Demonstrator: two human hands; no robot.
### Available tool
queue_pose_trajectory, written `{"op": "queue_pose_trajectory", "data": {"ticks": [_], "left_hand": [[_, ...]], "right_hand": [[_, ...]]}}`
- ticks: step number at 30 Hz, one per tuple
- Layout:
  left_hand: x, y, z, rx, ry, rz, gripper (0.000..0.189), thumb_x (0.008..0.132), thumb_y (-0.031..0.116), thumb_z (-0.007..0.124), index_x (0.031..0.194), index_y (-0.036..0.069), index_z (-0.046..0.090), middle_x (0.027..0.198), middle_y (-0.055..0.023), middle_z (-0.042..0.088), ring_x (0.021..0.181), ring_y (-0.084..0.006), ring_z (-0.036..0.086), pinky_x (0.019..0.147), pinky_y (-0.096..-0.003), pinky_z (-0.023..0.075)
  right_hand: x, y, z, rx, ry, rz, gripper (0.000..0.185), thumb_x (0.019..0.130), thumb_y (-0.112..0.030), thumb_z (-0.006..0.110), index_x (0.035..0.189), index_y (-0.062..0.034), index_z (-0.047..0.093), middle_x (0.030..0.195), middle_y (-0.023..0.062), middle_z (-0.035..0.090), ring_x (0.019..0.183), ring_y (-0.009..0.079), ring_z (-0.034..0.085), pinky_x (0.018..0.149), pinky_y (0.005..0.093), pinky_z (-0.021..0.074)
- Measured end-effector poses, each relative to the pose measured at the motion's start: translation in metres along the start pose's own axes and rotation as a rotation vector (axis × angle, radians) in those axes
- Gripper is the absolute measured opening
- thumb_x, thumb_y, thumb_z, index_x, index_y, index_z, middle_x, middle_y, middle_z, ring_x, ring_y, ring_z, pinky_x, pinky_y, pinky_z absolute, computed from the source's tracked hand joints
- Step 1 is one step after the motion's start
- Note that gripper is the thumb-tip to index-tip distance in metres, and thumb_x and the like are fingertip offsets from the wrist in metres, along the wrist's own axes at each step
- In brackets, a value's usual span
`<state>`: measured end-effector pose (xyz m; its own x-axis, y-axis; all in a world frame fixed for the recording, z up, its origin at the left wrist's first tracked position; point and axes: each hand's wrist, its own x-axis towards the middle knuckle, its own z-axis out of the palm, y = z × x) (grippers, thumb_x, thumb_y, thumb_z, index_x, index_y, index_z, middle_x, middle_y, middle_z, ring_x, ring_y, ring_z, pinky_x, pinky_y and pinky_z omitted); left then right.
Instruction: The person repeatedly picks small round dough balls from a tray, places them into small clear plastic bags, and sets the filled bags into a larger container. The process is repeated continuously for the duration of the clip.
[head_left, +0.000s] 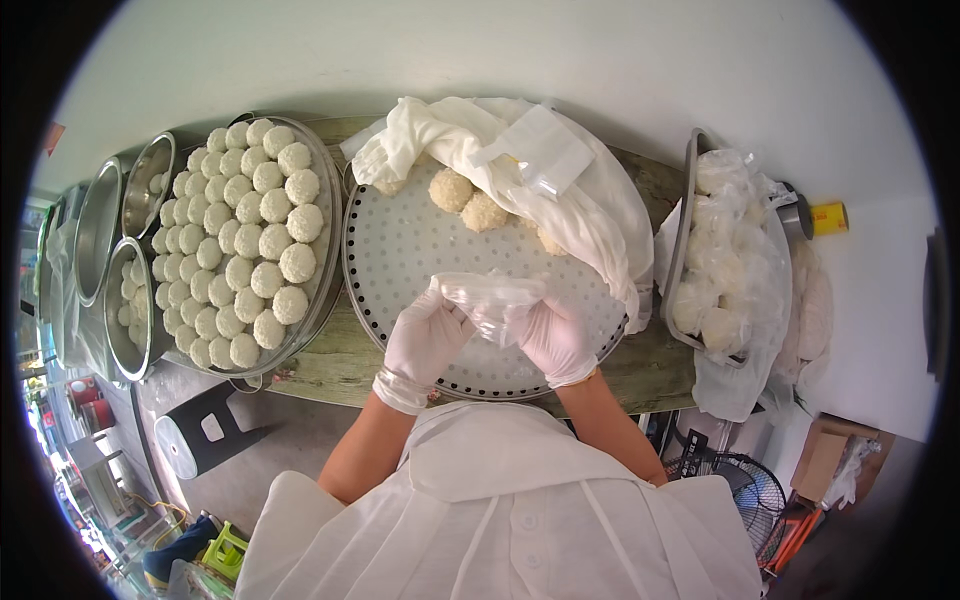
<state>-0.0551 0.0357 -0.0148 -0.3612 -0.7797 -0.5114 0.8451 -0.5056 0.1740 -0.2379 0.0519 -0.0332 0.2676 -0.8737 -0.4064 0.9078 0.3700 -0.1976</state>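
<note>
Both my hands wear white gloves and hold a clear plastic bag (491, 300) between them, over a round perforated steamer tray (397, 262). My left hand (426, 334) grips the bag's left side, and my right hand (556, 334), slightly blurred, its right side. What the bag contains cannot be told. Beyond it, coated rice balls (451, 190) lie on the tray, partly covered by a white cloth (592, 217). A stack of flat clear bags (544, 150) rests on the cloth.
Left stands a round tray (330, 202) full of white coated balls (276, 204), with metal bowls (129, 307) beyond. At right, a rectangular metal tray (679, 255) holds bagged balls (720, 326). A wall (495, 52) rises behind the wooden table (322, 375); a fan (750, 495) stands below right.
</note>
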Motion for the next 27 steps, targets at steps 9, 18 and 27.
{"op": "queue_pose_trajectory", "data": {"ticks": [9, 18, 27], "left_hand": [[0.012, 0.016, -0.019, 0.083, -0.335, -0.053, 0.021, 0.101, 0.026, 0.045, 0.108, 0.009, 0.055, 0.095, 0.0005, 0.056, 0.08, -0.0106, 0.055, 0.079, -0.0267, 0.0495], [0.001, 0.015, -0.031, 0.593, -0.29, -0.042, 0.06, 0.083, 0.026, 0.068, 0.133, 0.003, 0.046, 0.112, -0.0049, 0.058, 0.094, -0.0135, 0.059, 0.077, -0.0278, 0.0514], [0.063, 0.088, -0.053, -1.751, -0.078, -0.813, 0.054, 0.091, 0.025, 0.056, 0.136, 0.001, 0.038, 0.122, -0.013, 0.053, 0.099, -0.0199, 0.056, 0.086, -0.0348, 0.0502]], "right_hand": [[0.008, -0.002, 0.043, -1.117, -0.005, -0.034, 0.027, 0.094, -0.027, 0.058, 0.106, -0.0022, 0.06, 0.089, 0.0024, 0.06, 0.077, 0.0124, 0.058, 0.071, 0.0235, 0.048], [0.066, 0.005, 0.047, -0.487, 0.107, 0.097, 0.015, 0.089, -0.019, 0.062, 0.083, -0.0044, 0.061, 0.07, -0.0051, 0.049, 0.06, 0.0045, 0.046, 0.055, 0.0221, 0.0387], [0.128, -0.004, 0.014, -1.617, 0.223, -0.313, 0.026, 0.086, -0.02, 0.061, 0.106, -0.0036, 0.065, 0.106, 0.0093, 0.064, 0.088, 0.0179, 0.061, 0.077, 0.0295, 0.0499]]}}
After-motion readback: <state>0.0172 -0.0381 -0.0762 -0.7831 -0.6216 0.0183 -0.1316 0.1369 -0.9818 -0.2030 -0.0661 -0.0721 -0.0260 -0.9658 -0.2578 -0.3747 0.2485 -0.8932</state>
